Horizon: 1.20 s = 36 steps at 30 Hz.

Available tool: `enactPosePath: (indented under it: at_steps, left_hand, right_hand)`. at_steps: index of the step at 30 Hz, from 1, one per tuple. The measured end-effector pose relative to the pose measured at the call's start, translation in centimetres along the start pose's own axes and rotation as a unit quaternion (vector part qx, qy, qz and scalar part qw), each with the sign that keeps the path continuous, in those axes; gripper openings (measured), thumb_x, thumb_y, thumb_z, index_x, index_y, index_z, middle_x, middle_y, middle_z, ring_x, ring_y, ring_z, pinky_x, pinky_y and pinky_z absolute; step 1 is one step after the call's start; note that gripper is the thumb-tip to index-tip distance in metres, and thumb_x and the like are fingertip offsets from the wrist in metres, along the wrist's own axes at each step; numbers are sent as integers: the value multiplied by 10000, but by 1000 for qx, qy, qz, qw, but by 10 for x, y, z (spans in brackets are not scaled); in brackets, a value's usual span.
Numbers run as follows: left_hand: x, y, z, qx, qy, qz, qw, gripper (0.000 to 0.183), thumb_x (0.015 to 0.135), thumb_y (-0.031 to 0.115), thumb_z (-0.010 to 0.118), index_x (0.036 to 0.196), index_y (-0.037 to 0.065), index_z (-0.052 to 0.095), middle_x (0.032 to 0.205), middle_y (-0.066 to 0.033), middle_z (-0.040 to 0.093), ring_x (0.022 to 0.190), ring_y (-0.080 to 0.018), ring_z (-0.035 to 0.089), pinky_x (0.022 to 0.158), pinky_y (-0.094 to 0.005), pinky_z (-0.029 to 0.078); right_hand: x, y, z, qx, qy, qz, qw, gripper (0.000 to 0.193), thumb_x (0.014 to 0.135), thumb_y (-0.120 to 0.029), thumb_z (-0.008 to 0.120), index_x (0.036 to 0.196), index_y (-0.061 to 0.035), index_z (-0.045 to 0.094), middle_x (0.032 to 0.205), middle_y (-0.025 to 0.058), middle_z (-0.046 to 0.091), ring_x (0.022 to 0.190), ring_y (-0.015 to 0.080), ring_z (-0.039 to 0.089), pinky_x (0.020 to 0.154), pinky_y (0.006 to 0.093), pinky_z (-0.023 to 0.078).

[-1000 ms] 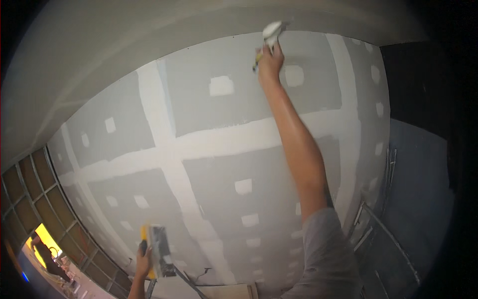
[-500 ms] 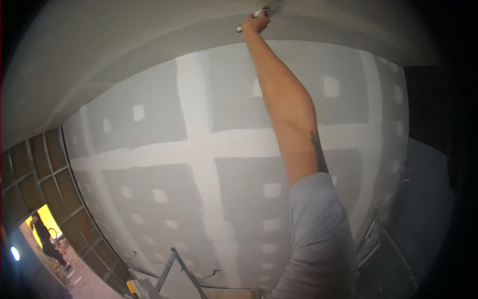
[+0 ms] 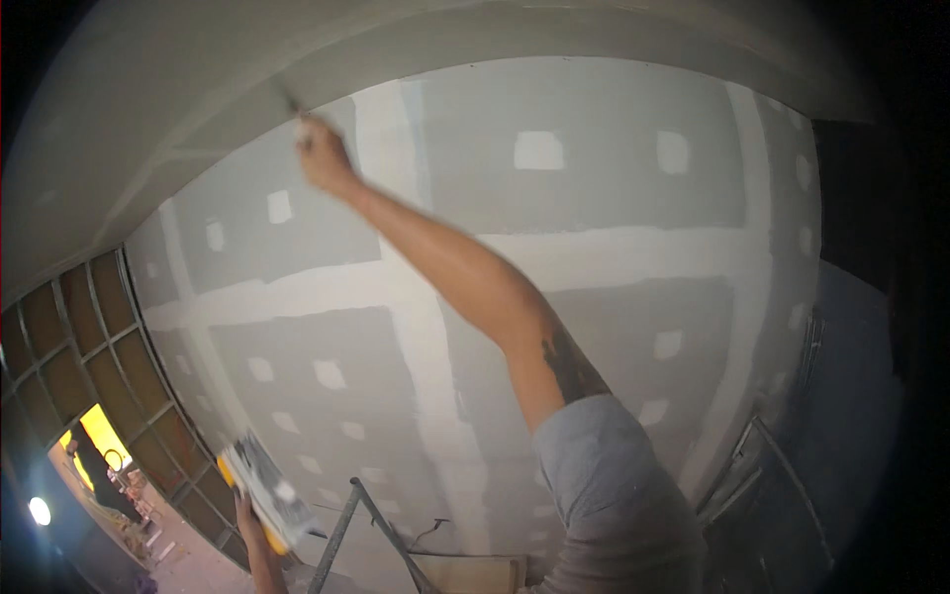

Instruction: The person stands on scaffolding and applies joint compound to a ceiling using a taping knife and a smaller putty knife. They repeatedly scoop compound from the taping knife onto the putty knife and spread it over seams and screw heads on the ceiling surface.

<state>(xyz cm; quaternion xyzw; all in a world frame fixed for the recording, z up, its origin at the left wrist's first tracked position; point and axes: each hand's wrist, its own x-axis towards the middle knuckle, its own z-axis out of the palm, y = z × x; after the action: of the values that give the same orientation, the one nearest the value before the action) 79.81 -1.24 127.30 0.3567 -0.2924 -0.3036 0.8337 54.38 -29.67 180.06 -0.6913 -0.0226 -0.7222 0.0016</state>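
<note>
My right hand [image 3: 324,153] is raised toward the upper left, closed around a putty knife [image 3: 291,99]. Its dark blade points up at the ceiling beside the top of the wall; motion blur hides whether it touches. Low on the left, my left hand [image 3: 249,522] grips a wide flat metal blade with a yellow back [image 3: 267,490]. Whitish smears, like filler, show on that blade. Behind both hands stands a grey plasterboard wall [image 3: 633,198], with white bands of filler over its joints and square white patches.
A metal A-shaped frame, like a ladder top [image 3: 354,495], rises at the bottom middle. The ceiling [image 3: 178,99] curves overhead. On the left is open metal stud framing [image 3: 94,327], with a person [image 3: 94,470] beyond a lit opening. Metal bars [image 3: 762,445] lean at the right.
My right hand has swept left and down from the ceiling's top middle with the putty knife. My left hand has risen into view with the yellow-backed blade, earlier only partly seen.
</note>
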Motion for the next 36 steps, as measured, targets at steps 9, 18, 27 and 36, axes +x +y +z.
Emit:
enactPosePath:
  at_steps: [9,18,27,36]
  left_hand:
    - [46,25,221,-46,-324,-13,945,412,1049,310,466,1312,5,554,1097,-110,691,896,-224,714,795,-346,612]
    - [-18,25,254,-54,-184,-113,975,302,1033,363,493,1088,93,618,735,-47,643,579,-152,646,506,-284,541]
    - [-13,42,358,86,-150,233,957,545,1072,264,475,1518,-4,313,1354,-139,521,1223,-191,504,1068,-319,384]
    - [-46,75,402,168,-251,253,919,452,1061,215,488,1424,-29,377,1269,-126,522,1173,-166,488,1034,-310,385]
  right_hand:
    - [-292,-131,-150,0,-431,-76,899,823,801,161,456,1537,-205,419,1591,157,332,1368,366,449,1140,438,404]
    - [-324,-57,-334,-124,-376,127,910,457,983,43,476,1417,-87,537,1471,153,499,1370,291,467,1179,398,317]
    - [-277,-186,-396,366,-88,593,712,360,1006,-106,481,1354,-20,516,1068,80,600,774,135,551,599,265,463]
    - [-309,-211,-312,518,0,555,651,322,998,-89,510,1307,-1,510,1013,69,574,770,138,527,539,254,419]
